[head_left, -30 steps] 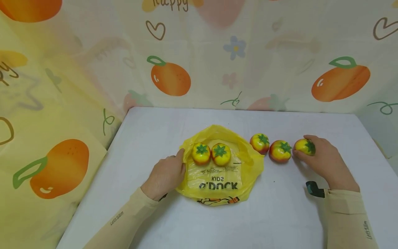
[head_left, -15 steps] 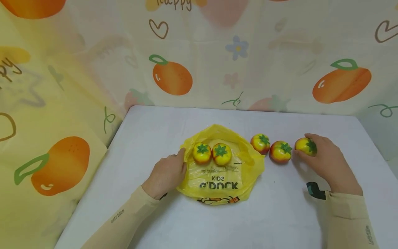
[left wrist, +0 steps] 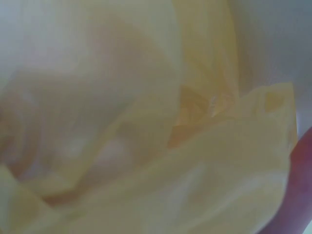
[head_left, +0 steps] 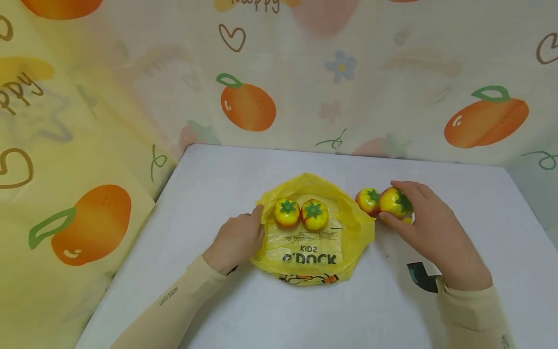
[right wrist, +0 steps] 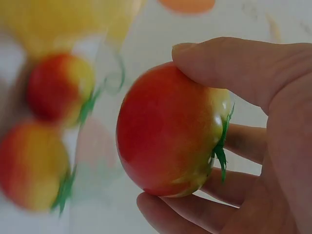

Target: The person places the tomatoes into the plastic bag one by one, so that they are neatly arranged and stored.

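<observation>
Fruit (head_left: 392, 201), red and yellow, sits between the thumb and fingers of my right hand (head_left: 438, 237), right of centre in the head view; they are spread only as wide as the fruit. Its green leaf cap (right wrist: 223, 146) points right, towards my palm, in the right wrist view. The body is squat, nearly round, its slightly longer axis near upright there, across the line of the cap. In the head view a partly covered fruit (head_left: 408, 220) shows below it and a loose fruit (head_left: 367, 200) to its left; I cannot tell whether they touch. Left of centre, my left hand (head_left: 237, 240) grips the left rim of a yellow bag (head_left: 359, 237). Inside, a bagged fruit (head_left: 286, 214) and its neighbour (head_left: 315, 215) sit side by side, caps up.
</observation>
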Demonstrator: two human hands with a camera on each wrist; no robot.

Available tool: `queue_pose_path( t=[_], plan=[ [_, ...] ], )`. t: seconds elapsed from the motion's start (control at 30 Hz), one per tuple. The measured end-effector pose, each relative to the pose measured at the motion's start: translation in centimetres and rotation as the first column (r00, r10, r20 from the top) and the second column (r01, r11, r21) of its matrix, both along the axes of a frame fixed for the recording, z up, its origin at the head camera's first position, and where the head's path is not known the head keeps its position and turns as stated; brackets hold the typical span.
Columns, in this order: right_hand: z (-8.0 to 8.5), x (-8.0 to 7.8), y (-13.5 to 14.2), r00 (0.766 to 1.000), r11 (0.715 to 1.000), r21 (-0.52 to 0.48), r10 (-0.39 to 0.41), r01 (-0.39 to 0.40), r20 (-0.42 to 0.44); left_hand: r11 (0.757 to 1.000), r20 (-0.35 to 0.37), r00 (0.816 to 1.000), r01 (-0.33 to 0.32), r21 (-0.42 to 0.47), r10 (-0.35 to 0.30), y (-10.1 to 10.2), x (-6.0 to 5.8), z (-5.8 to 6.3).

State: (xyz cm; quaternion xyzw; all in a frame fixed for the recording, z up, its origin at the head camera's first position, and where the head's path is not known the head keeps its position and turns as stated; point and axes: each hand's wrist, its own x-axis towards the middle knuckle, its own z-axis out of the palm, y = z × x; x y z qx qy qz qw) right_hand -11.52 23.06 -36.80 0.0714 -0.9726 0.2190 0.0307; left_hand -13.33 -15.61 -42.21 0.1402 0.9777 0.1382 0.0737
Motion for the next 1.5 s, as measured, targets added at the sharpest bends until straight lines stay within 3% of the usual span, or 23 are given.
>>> queue_pose_path(
  t=[0.27,0.63,0.9,1.3,1.5],
  plan=[
    [0.7,0.3,-6.4,0.985,0.985,0.001,0.172,-0.172,-0.011,1.0,-0.017,1.0,0.015,0.007,-0.015,-0.2,-0.1,-0.1],
    [-0.4,0.4,-13.3,0.947,0.947,0.013,0.321,-0.321,0.006,1.0,0.001,1.0,0.0,0.011,0.0,-0.2,-0.1,0.0],
    [-1.5,0.8,-15.7,0.921,0.921,0.033,0.389,-0.389,-0.008,1.0,-0.037,0.999,0.02,-0.009,-0.02,0.2,-0.1,0.1],
    [-3.2,0.8,-17.9,0.889,0.887,0.047,0.457,-0.459,0.038,1.0,-0.039,0.999,0.021,-0.011,-0.021,0.2,0.1,0.1],
    [-3.9,0.9,-19.0,0.862,0.859,0.08,0.507,-0.506,0.005,1.0,-0.057,0.998,0.014,-0.009,-0.015,-0.3,0.2,0.0]
  ],
)
